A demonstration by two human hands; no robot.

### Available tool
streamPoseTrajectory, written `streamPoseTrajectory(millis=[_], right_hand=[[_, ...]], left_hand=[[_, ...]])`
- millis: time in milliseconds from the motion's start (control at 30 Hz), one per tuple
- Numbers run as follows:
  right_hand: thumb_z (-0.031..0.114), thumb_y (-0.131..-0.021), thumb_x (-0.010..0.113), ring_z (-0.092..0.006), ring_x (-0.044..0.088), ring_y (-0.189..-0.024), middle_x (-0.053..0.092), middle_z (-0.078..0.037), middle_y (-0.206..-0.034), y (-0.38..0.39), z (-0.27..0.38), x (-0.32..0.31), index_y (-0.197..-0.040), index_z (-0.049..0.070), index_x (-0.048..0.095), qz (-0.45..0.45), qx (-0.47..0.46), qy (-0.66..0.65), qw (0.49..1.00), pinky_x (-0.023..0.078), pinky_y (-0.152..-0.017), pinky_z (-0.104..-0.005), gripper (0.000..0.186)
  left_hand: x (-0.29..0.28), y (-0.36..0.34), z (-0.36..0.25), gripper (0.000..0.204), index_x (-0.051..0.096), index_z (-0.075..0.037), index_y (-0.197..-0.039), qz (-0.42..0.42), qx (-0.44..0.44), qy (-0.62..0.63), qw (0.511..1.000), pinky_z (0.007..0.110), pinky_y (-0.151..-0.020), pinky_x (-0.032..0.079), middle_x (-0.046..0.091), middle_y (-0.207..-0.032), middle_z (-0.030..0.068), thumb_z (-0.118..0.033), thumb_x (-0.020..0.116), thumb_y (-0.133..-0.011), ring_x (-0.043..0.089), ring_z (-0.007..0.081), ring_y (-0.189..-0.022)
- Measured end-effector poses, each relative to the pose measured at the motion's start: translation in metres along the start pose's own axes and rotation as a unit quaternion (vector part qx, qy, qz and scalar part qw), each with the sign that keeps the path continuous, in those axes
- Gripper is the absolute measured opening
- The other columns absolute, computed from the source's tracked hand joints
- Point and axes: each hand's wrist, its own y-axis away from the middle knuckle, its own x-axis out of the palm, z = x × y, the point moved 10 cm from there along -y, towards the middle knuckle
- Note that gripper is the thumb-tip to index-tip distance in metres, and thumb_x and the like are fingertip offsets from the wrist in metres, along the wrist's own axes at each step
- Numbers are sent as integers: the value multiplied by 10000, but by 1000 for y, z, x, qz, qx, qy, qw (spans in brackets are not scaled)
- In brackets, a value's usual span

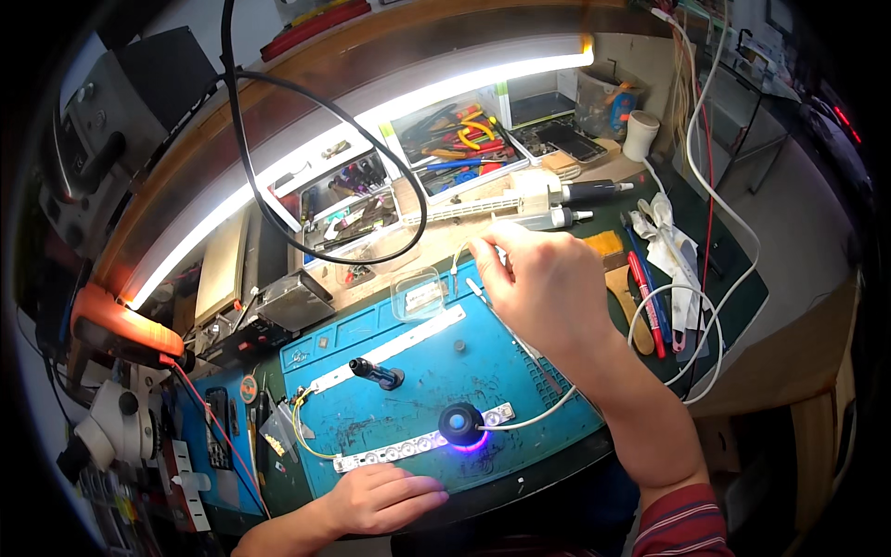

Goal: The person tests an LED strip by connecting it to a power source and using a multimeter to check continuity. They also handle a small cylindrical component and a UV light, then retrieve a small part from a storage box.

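Note:
My right hand (552, 288) is raised over the far edge of the blue work mat (343, 418). Its thumb and fingertips are pinched together by a thin pale piece; what they grip is mostly hidden. Below it stands a small clear plastic box (418, 291). My left hand (388, 499) rests at the mat's near edge, fingers stretched out and holding nothing. Just beyond it lies a white LED strip (399, 452) with round lenses. A round black lamp (459, 423) with a blue button sits on this strip, glowing purple underneath. Farther back lies a second white strip (418, 332).
A black cylinder (377, 373) leans near the second strip. Syringes (548, 220), a wooden-handled brush (620, 288), red pens (650, 297) and white gloves (668, 243) lie at right. Tool trays (455, 139) stand behind. A black cable (422, 200) loops overhead; a white cable (548, 408) crosses the mat.

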Motion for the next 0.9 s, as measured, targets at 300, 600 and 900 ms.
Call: streamPoseTrajectory(millis=[300,600,900], right_hand=[[255,-972,683,-357,713,-641,686,-139,-658,1,-6,6,-911,107,757,45,45,12,998,540,-585,-443,177],[127,-987,673,-206,656,-654,683,-116,-774,-7,-13,9,-1078,27,766,49,55,7,997,502,-636,-331,164],[163,-1055,569,-369,480,-1451,508,-234,-1541,-46,33,63,-1551,39,454,228,-107,111,961,380,-1195,-417,524]], left_hand=[[2,7,-1,350,730,-50,-1163,-11,8,-7,1000,281,-683,563,723,-1141,78,-94,704,-817,689,170,-803],[-1,15,-10,310,696,-13,-1097,-87,65,-19,994,278,-697,536,678,-1127,86,-124,684,-808,667,169,-897],[-16,25,-25,190,670,-47,-961,-135,69,-60,987,275,-695,486,631,-966,61,-174,635,-825,617,172,-816]])
